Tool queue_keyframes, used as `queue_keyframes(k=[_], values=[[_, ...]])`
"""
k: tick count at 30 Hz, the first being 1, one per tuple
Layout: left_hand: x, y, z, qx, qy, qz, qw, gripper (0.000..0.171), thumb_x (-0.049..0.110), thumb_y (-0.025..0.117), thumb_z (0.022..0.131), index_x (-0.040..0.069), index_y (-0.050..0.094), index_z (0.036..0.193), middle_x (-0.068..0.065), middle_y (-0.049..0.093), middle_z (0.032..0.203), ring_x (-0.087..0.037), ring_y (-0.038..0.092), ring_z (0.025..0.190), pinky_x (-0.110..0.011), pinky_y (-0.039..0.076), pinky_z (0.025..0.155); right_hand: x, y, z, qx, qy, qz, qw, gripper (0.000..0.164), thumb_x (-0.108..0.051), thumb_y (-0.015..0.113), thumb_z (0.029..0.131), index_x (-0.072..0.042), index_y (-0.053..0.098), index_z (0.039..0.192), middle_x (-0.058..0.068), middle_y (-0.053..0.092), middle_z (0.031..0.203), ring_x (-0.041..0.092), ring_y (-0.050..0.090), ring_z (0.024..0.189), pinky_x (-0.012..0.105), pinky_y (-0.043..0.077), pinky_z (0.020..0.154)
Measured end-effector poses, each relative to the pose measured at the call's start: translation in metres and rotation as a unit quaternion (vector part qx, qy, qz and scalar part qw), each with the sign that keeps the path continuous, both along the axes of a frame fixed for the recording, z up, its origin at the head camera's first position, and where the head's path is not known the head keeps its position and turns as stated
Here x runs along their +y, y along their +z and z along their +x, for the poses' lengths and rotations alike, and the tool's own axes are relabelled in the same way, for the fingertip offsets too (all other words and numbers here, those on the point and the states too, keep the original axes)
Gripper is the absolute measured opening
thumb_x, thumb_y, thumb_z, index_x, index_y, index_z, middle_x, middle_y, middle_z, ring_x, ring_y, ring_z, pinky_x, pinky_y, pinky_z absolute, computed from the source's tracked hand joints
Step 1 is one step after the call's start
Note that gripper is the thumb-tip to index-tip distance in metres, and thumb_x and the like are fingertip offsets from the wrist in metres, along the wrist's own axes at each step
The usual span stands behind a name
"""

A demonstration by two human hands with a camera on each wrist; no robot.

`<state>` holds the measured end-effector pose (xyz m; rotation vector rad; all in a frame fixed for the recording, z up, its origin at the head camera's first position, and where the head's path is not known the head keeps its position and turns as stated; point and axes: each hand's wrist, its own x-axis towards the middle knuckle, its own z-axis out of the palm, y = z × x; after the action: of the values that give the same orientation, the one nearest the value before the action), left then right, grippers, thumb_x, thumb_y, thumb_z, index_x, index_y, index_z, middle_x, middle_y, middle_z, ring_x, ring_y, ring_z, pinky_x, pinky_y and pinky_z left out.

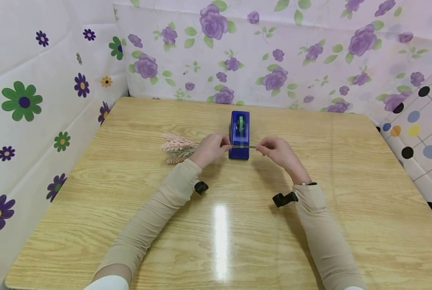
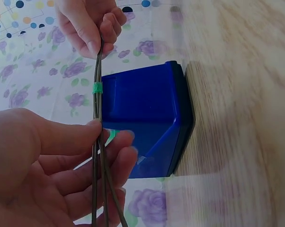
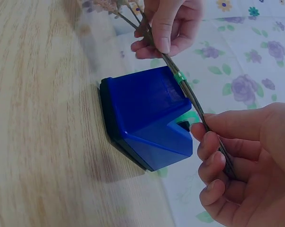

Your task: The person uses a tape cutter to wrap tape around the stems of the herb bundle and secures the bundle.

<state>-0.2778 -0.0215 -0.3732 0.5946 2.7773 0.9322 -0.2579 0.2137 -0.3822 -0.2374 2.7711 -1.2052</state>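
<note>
A bunch of artificial flowers with pale pink heads [image 1: 177, 143] lies to the left, its thin stems [image 2: 97, 109] stretched level between both hands. My left hand [image 1: 210, 149] pinches the stems between thumb and fingers on the flower side. Toward the other end, my right hand [image 1: 277, 150] grips the same stems with curled fingers. A band of green tape [image 3: 179, 77] wraps the stems between the hands. Directly behind them in the wrist views stands a blue tape dispenser [image 3: 147, 104], holding a green tape roll [image 1: 241, 123]. In the head view the stems cross over its front end.
The wooden table [image 1: 245, 229] meets a floral curtain [image 1: 187, 52] along its back edge. Patterned cloth [image 1: 38, 133] also hangs at the left and right sides. A small black wrist camera [image 1: 201, 188] sits below each hand on the sleeves.
</note>
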Motion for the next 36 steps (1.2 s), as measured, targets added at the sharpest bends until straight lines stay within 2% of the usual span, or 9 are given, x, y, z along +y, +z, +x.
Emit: queue_keyframes(k=[7, 12, 15, 20, 23, 27, 31, 34, 36], values=[[0.001, -0.004, -0.001, 0.018, 0.015, 0.017, 0.9996, 0.007, 0.013, 0.061, 0.095, 0.007, 0.062, 0.092, -0.007, 0.064, 0.087, -0.018, 0.052, 0.075, -0.029, 0.041, 0.069, -0.002, 0.0, -0.001, -0.009, 0.012, -0.007, 1.0, 0.03, -0.028, 0.053, 0.1, -0.001, 0.066, 0.105, 0.005, 0.063, 0.074, 0.023, 0.056, 0.078, 0.03, 0.042, 0.07], [0.001, -0.007, 0.001, 0.037, 0.022, 0.041, 0.9982, 0.006, 0.01, 0.065, 0.092, 0.006, 0.063, 0.087, -0.008, 0.067, 0.089, -0.019, 0.059, 0.078, -0.03, 0.047, 0.071, -0.005, -0.004, -0.001, 0.001, 0.017, -0.001, 1.0, 0.042, -0.035, 0.048, 0.102, 0.001, 0.069, 0.097, 0.0, 0.05, 0.061, 0.013, 0.037, 0.058, 0.028, 0.034, 0.061], [0.001, -0.007, 0.002, 0.047, 0.018, 0.046, 0.9977, 0.008, 0.009, 0.068, 0.09, 0.007, 0.063, 0.084, -0.008, 0.069, 0.089, -0.019, 0.062, 0.079, -0.031, 0.049, 0.071, -0.005, -0.008, 0.0, 0.016, 0.02, 0.002, 1.0, 0.04, -0.031, 0.05, 0.102, 0.002, 0.069, 0.088, -0.001, 0.045, 0.06, 0.014, 0.03, 0.054, 0.029, 0.029, 0.057], [0.001, -0.007, 0.003, 0.057, 0.009, 0.054, 0.9969, 0.014, 0.005, 0.069, 0.088, 0.007, 0.061, 0.077, -0.007, 0.069, 0.086, -0.019, 0.061, 0.076, -0.03, 0.048, 0.069, -0.005, -0.01, 0.001, 0.014, 0.002, -0.005, 1.0, 0.029, -0.026, 0.055, 0.099, -0.003, 0.07, 0.087, 0.007, 0.058, 0.075, 0.019, 0.047, 0.072, 0.031, 0.037, 0.065], [0.002, -0.007, 0.004, 0.054, 0.006, 0.06, 0.9967, 0.014, 0.002, 0.07, 0.086, 0.007, 0.062, 0.075, -0.008, 0.07, 0.086, -0.019, 0.064, 0.079, -0.03, 0.051, 0.072, -0.004, -0.009, 0.002, -0.002, -0.006, -0.002, 1.0, 0.028, -0.027, 0.057, 0.099, -0.003, 0.071, 0.095, 0.016, 0.063, 0.09, 0.021, 0.05, 0.079, 0.031, 0.04, 0.07], [0.003, -0.006, 0.004, 0.045, 0.008, 0.062, 0.997, 0.008, -0.002, 0.07, 0.083, 0.004, 0.065, 0.08, -0.01, 0.071, 0.091, -0.022, 0.068, 0.085, -0.032, 0.055, 0.078, -0.005, -0.006, 0.003, -0.004, -0.006, 0.008, 1.0, 0.027, -0.027, 0.06, 0.097, -0.003, 0.07, 0.102, 0.015, 0.065, 0.095, 0.018, 0.052, 0.082, 0.03, 0.041, 0.072], [0.003, -0.004, 0.002, 0.012, 0.013, 0.048, 0.9987, 0.012, 0.014, 0.07, 0.089, 0.005, 0.064, 0.094, -0.009, 0.069, 0.095, -0.021, 0.064, 0.087, -0.032, 0.052, 0.078, -0.006, -0.003, 0.002, 0.01, -0.003, 0.015, 1.0, 0.02, -0.023, 0.063, 0.095, -0.005, 0.07, 0.1, 0.011, 0.066, 0.093, 0.019, 0.055, 0.084, 0.029, 0.043, 0.073], [0.003, -0.005, 0.001, -0.003, 0.009, 0.025, 0.9996, 0.021, 0.028, 0.063, 0.095, 0.008, 0.065, 0.101, -0.007, 0.068, 0.094, -0.018, 0.06, 0.08, -0.03, 0.048, 0.071, -0.007, -0.001, 0.002, 0.025, -0.002, 0.018, 1.0, 0.016, -0.02, 0.064, 0.094, -0.006, 0.07, 0.098, 0.012, 0.068, 0.093, 0.021, 0.057, 0.085, 0.029, 0.044, 0.074], [0.003, -0.006, 0.0, -0.004, 0.006, 0.013, 0.9999, 0.026, 0.03, 0.058, 0.098, 0.007, 0.068, 0.098, -0.007, 0.068, 0.089, -0.016, 0.056, 0.072, -0.028, 0.045, 0.065, -0.008, 0.001, 0.003, 0.036, 0.0, 0.021, 0.999, 0.015, -0.019, 0.065, 0.094, -0.006, 0.07, 0.097, 0.012, 0.069, 0.092, 0.021, 0.058, 0.084, 0.029, 0.044, 0.073]])
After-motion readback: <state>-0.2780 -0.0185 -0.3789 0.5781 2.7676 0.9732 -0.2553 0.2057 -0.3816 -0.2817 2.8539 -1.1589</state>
